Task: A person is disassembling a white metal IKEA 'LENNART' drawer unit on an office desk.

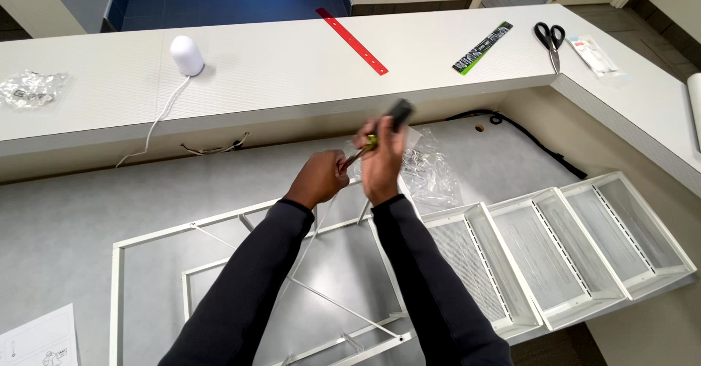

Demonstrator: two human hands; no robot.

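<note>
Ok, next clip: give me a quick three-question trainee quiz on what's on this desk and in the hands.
1. True or false: the scissors lie on the raised white counter.
2. Which hand grips the black-handled screwdriver: A) left hand B) right hand?
3. Fill in: the white mesh baskets lie to the ____ of the white metal frame.

Key: 1 true; 2 B; 3 right.

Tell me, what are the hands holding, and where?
Right hand holds a screwdriver by its black handle. Left hand pinches near its tip; what's there is unclear.
</note>
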